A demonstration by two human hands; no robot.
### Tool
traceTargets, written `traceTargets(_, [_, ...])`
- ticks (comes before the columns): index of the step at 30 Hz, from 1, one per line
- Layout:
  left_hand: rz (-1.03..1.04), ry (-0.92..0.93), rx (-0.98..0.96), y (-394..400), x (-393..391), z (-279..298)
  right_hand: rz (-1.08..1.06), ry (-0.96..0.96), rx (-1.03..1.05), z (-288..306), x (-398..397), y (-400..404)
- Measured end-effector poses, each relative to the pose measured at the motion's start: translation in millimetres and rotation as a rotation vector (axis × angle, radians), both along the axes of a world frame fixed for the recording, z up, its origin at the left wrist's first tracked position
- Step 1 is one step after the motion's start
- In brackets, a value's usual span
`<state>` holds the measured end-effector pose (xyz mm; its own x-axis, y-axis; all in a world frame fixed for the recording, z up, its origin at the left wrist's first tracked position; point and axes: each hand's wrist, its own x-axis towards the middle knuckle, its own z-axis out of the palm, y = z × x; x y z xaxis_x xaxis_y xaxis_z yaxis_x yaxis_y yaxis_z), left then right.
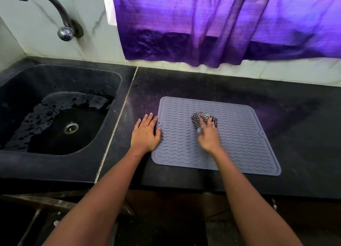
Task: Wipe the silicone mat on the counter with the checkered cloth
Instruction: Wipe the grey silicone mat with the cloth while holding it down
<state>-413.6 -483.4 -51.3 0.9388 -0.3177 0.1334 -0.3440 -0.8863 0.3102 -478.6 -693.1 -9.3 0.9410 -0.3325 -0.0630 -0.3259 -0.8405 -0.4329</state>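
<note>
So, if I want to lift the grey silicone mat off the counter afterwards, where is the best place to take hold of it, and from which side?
Probably the near right corner of the silicone mat, approached from the front edge of the counter. The mat lies flat, so pinch and peel up its raised rim there. The left hand presses the left edge and the right hand holds the checkered cloth mid-mat.

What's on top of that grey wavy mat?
On the silicone mat lies a bunched checkered cloth, gripped by the right hand. The left hand rests flat across its left edge. The mat's surface beneath cloth and hands is hidden.
</note>
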Motion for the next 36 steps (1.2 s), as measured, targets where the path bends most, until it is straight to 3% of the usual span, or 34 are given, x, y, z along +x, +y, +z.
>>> traceTargets(2, [0.000, -0.002, -0.001, -0.3, 0.6, -1.0, 0.030, 0.093, -0.132, -17.4, -1.2, 5.9])
traceTargets(7, [0.000, -0.003, -0.003, -0.2, 0.9, -1.5, 0.070, 0.083, -0.056, -10.3, 2.8, -10.0])
traceTargets(9, [-0.001, -0.007, -0.010, 0.6, 0.6, -1.5, 0.007, 0.008, 0.228, -6.1, 10.3, -23.3])
traceTargets(12, [-0.004, -0.012, -0.021, 0.8, 0.4, -0.4, -0.196, -0.173, 0.871, 20.6, 14.2, -41.3])
traceTargets(13, [-0.004, -0.009, -0.018, 0.6, 0.2, 0.2, -0.305, -0.249, 0.878, 29.4, 14.6, -49.2])
traceTargets(15, [0.001, -0.007, -0.011, -0.1, -0.8, 0.8, -0.418, -0.338, 0.678, 46.1, 8.7, -54.4])
traceTargets(17, [0.004, -0.005, -0.009, -0.2, -1.0, 1.4, -0.308, -0.311, 0.386, 51.2, -5.1, -44.8])
traceTargets(22, [0.002, -0.002, 0.000, -0.8, 0.7, 0.5, 0.001, 0.041, -0.026, -11.3, -32.7, -9.1])
traceTargets(24, [0.002, -0.011, -0.003, -0.4, 0.1, 0.0, -0.007, 0.040, -0.079, -20.3, -33.5, -9.4])
traceTargets(29, [0.001, -0.005, -0.011, -0.4, 1.2, -0.4, 0.021, 0.011, 0.016, -13.8, -29.5, -19.5])
traceTargets(31, [0.000, 0.006, -0.005, -0.4, 0.8, -0.2, -0.053, -0.054, 0.237, -9.3, -27.2, -22.9])
traceTargets(34, [-0.010, 0.017, 0.013, 0.5, -0.5, -0.2, -0.408, -0.306, 1.128, 18.2, -24.9, -39.0])
traceTargets(35, [-0.011, 0.019, 0.018, 0.5, -0.5, 0.5, -0.570, -0.445, 1.323, 25.5, -25.7, -48.4])
traceTargets(36, [-0.011, 0.022, 0.023, 0.6, -0.3, 0.9, -0.683, -0.547, 1.346, 30.8, -28.8, -56.4])
